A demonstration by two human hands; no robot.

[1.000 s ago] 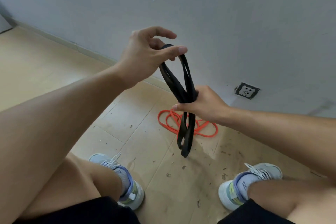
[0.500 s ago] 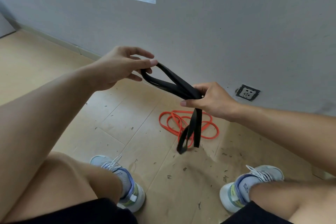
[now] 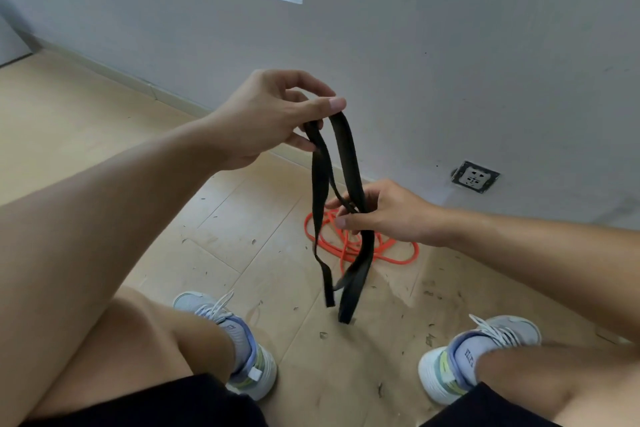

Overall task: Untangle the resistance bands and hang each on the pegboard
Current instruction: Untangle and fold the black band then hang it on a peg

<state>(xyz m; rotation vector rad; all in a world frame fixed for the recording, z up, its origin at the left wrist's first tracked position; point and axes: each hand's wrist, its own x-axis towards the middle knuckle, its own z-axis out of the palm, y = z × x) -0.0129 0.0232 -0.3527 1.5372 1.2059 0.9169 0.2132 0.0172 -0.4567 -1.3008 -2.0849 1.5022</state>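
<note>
Black rubber is what I have in both hands: the black resistance band [image 3: 349, 163] hangs in the air above the wooden floor [image 3: 104, 107], between my knees and the grey wall [image 3: 450, 45]. My left hand [image 3: 266, 118] is the higher one, thumb and curled fingers pinching the top of the band where its strands fold over. My right hand [image 3: 388, 211] sits lower and just to the right, thumb and fingertips pinching the strand at a crossing point; I think two strands pass through that pinch, though the overlap is hard to read. Below the right hand the loose ends dangle free, their tips above the floor between my two shoes. One shoe [image 3: 242, 343] is at lower left, the other shoe [image 3: 481, 354] at lower right. Behind the black band, an orange resistance band [image 3: 391, 250] lies coiled in loops on the floor near the foot of the wall. A wall socket [image 3: 476, 177] sits low on the wall, right of my right hand. Small bits of debris are scattered across the floorboards.
</note>
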